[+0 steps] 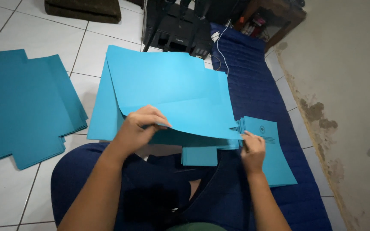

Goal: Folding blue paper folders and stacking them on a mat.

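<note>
Left hand (140, 126) pinches the top blue card folder (172, 92)'s curled near edge; right hand (252, 149) fingers pinch its corner over the folder stack (210, 152) on the lap. Risk: creasing, or dragging lower sheets askew.

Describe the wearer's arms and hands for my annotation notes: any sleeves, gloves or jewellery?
Both forearms show bare up to the frame edge, with no sleeves visible. The left hand and right hand wear no gloves; no rings, watch or bracelets show.
</note>
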